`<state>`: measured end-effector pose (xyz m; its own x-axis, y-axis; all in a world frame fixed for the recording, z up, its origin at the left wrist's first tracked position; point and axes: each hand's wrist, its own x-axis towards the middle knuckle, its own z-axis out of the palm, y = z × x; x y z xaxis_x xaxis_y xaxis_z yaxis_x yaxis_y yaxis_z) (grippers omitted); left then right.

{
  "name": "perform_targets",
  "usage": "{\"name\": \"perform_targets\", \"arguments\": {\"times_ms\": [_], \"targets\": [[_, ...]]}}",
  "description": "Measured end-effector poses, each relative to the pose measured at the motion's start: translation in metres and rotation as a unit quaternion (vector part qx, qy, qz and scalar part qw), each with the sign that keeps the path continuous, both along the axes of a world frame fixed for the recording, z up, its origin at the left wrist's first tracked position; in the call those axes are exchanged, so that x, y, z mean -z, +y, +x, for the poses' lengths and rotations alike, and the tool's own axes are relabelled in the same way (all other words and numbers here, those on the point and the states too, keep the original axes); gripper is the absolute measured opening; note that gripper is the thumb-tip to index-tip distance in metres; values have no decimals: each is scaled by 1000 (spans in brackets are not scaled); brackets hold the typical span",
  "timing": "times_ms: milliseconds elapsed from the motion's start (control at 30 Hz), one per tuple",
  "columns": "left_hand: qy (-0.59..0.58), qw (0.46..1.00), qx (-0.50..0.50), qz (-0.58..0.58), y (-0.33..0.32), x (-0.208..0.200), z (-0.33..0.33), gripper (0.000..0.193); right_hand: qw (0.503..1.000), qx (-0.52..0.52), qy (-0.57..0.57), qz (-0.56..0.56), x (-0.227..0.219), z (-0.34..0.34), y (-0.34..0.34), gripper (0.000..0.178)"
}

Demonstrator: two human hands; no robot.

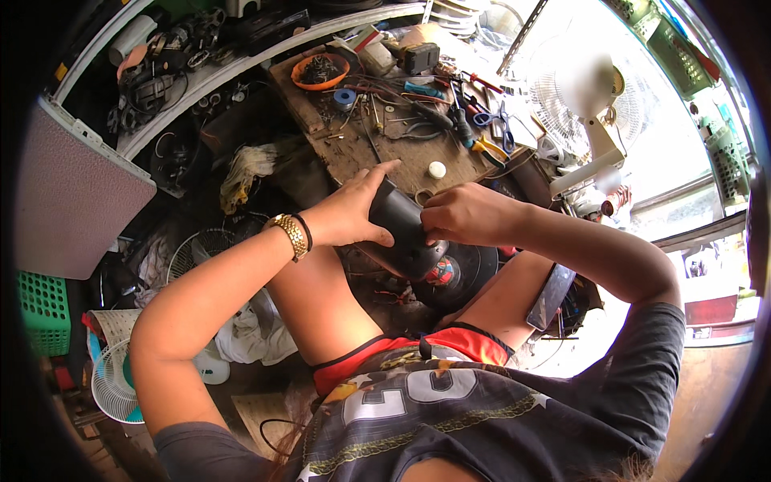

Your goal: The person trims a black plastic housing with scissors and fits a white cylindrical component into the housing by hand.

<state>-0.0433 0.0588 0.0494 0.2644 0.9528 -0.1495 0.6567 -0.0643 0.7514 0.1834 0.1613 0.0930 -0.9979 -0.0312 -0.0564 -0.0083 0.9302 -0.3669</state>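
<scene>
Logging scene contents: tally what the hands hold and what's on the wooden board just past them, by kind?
Black motor housing, held by left hand and right hand: 1
Orange bowl: 1
Blue tape roll: 1
White cap: 1
Pliers: 1
Total: 5

tabletop (401, 157): worn wooden board, scuffed and stained, running from 11 o'clock toward 2 o'clock in the head view.
orange bowl (320, 71): at the board's 11 o'clock corner, holding dark small parts.
blue tape roll (344, 98): just right of the bowl, lying flat.
white cap (436, 169): small round piece near the board's near edge, at 5 o'clock.
pliers (490, 147): yellow-handled, at 3 o'clock by the right edge.
screwdrivers and hand tools (450, 112): a loose heap at 1 o'clock, handles crossing.
black box-shaped device (418, 56): at 12 o'clock on the far end.
screws (377, 112): scattered mid-board.
</scene>
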Motion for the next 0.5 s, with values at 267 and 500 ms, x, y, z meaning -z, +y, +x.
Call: {"name": "perform_targets", "arguments": {"times_ms": [267,500], "targets": [[3,999,-29,22,-3,2,4,113,968,225,-108,4,-2,-2,-19,23],[7,997,-61,47,-10,8,8,109,981,189,6,-52,1,8,-18,30]]}}
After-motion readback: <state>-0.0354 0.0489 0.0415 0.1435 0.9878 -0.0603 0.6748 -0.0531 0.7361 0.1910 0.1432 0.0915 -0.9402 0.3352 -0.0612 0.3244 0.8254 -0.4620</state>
